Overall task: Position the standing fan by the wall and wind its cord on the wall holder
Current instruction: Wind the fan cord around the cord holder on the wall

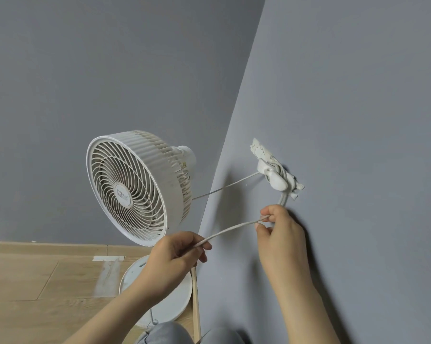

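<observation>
At grey wall (358, 95): L grip (174, 254), R grip (281, 234) pinch smooth white cord (231, 228) (taut) below plastic holder (274, 175).

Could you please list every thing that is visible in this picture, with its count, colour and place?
standing fan: one, white, in the corner, round base on the floor
cord: one, white, partly wound on the wall holder, stretched between both hands
wall holder: one, white, on the right wall
walls: two, grey, meeting behind the fan
floor: one, light wood, lower left
left hand: one, pinches the cord
right hand: one, grips the cord under the wall holder
</observation>
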Demonstrator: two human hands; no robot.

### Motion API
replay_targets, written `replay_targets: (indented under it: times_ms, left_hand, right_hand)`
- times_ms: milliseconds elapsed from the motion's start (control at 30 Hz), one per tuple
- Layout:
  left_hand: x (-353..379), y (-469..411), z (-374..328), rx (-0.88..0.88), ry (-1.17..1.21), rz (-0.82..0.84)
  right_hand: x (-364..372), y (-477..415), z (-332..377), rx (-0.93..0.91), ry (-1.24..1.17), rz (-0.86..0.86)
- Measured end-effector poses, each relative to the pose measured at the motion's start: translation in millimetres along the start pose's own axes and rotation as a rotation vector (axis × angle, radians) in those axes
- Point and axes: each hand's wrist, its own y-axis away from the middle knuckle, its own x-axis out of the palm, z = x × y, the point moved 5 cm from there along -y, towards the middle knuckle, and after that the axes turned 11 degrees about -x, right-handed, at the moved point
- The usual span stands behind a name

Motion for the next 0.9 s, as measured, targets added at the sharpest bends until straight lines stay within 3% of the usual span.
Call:
replay_targets:
  times_ms: [200, 300, 467, 733, 900]
  left_hand:
    - [-1.0, -0.2, 7.5, -0.12, 0.007, 0.166]
    - [-1.4, -3.8, 9.2, -0.147, 0.009, 0.165]
    - [-9.5, -10.5, 13.5, -0.169, 0.05, 0.048]
    - [-23.3, -5.2, 5.1, 0.02, -0.309, -0.297]
    - [-23.3, -1.1, -4.2, 0.086, -0.344, -0.396]
  right_hand:
    - [15.9, -12.6, 2.9, -0.005, -0.027, 0.055]
    - [20.5, -16.6, 6.7, -0.023, -0.039, 0.071]
    - [25.2, -23.9, 16.0, -0.053, -0.048, 0.126]
    - [10.8, -32.7, 45.4, -0.183, 0.073, 0.206]
    - [25.3, -42.2, 70.5, -0.32, 0.234, 0.358]
